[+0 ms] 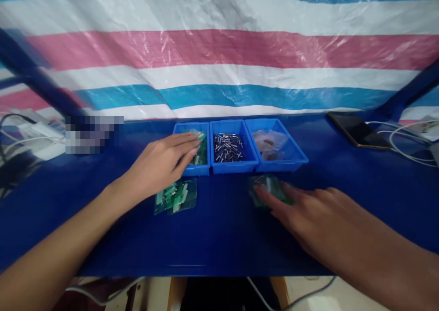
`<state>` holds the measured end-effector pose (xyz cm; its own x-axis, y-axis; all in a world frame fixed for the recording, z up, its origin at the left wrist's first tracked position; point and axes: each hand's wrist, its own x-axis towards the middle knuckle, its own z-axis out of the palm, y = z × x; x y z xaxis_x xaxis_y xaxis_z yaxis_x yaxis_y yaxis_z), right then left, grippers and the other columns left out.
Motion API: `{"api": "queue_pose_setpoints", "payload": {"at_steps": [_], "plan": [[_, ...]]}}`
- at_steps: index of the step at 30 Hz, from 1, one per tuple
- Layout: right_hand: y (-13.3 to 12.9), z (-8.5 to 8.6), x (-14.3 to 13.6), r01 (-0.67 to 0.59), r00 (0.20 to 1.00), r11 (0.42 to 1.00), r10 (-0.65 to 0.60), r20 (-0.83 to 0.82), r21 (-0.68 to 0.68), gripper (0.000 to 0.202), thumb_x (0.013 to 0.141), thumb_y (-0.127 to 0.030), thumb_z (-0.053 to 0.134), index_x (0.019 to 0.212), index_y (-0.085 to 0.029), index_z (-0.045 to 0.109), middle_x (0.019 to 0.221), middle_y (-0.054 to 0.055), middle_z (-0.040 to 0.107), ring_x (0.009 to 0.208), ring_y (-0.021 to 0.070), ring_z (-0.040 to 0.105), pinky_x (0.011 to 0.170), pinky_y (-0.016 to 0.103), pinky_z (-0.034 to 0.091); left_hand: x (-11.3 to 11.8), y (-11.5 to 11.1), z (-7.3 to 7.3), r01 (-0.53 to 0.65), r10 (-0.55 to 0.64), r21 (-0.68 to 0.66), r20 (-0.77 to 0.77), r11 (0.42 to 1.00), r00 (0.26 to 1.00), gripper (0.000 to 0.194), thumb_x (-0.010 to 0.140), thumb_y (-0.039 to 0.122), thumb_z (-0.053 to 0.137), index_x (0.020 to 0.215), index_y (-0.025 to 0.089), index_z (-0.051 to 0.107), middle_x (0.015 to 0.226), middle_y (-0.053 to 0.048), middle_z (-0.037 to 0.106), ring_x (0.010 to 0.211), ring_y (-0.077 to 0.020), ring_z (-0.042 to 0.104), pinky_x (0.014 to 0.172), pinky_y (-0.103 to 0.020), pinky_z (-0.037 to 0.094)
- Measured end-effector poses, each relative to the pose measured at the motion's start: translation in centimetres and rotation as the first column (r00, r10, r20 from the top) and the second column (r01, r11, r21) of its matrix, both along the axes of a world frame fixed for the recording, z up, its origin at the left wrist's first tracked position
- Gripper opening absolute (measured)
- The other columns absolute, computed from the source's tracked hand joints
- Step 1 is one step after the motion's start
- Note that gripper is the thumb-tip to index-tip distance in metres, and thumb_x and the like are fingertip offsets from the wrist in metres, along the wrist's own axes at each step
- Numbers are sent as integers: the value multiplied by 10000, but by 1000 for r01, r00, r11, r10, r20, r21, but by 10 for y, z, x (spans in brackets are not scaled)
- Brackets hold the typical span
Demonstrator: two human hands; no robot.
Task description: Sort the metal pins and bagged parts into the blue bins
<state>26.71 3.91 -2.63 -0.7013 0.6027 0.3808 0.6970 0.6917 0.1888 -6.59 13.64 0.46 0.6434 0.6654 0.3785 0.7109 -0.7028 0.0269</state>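
My left hand reaches over the left blue bin, its fingers stretched out and their tips at the clear green-tinted packets inside. Just in front of that bin, near my left wrist, lies another small plastic packet with green and whitish strips. My right hand, slightly blurred, has its fingers on a small clear packet with a dark greenish look, close to the table surface. The fingers partly cover this packet, and its contents are smeared by motion.
The middle blue bin holds many short metal pins. In the right blue bin lie clear bags with small brownish pieces. A phone and white cables are at the right; a white power strip stands left. Striped sheeting hangs behind.
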Motion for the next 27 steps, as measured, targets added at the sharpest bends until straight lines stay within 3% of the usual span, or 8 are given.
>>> {"api": "queue_pose_setpoints", "payload": {"at_steps": [4,7,13,18,20,23,25,27], "plan": [[-1,8,-36,-90,988,992,77,135,93,562,800,-1,619,1315,-168,772,1099,133,853,847,277,823,530,338,608,0,0,1,28,-31,-101,-24,995,999,615,1158,498,309,1510,106,624,1583,-122,593,1524,-289,536,1311,-523,434],[6,6,-49,-107,994,986,104,30,125,459,824,-2,642,1237,-133,793,1111,159,847,892,293,834,584,343,655,-1,2,3,11,-15,-108,-40,994,999,670,1160,530,266,1439,84,681,1585,-143,593,1529,-304,532,1312,-526,429],[18,7,-41,-164,944,977,195,-267,136,252,1033,-69,594,1198,-93,782,1164,148,838,941,262,843,668,334,698,0,3,4,-40,39,-9,-100,999,994,734,1148,591,213,1438,113,688,1470,-145,700,1362,-356,666,1197,-590,541],[20,20,-40,-171,773,985,123,-622,-17,133,1056,-163,656,1085,-216,774,1292,147,777,1088,252,800,748,340,703,1,4,6,-119,138,123,-161,985,977,714,1132,569,226,1361,124,735,1334,-190,750,1300,-452,622,1126,-705,508],[23,26,-43,-213,637,973,70,-768,-89,108,1041,-168,683,1054,-252,748,1086,85,820,973,239,816,698,336,690,3,-1,9,-112,128,163,-91,980,988,690,1133,551,294,1498,57,608,1448,-238,669,1375,-460,577,1170,-689,478],[33,37,-48,-423,407,861,-96,-908,-281,76,1031,-236,722,1100,-259,702,688,-49,746,519,153,719,452,257,582,10,-15,15,-29,15,266,53,963,998,667,1113,530,476,1625,104,436,1625,-235,516,1495,-410,509,1259,-645,417],[41,43,-53,-584,349,710,-219,-911,-394,189,1007,-331,770,1139,-236,673,595,-80,707,420,146,663,381,238,533,17,-27,18,31,-73,291,136,956,988,514,1087,505,558,1528,241,561,1620,-140,555,1504,-361,526,1273,-621,421],[45,47,-58,-678,341,579,-300,-891,-454,292,992,-393,790,1179,-223,643,559,-90,697,400,150,654,355,227,513,22,-39,18,29,-66,190,193,981,979,313,1083,511,540,1282,349,718,1477,-28,694,1406,-313,629,1207,-588,511]]}}
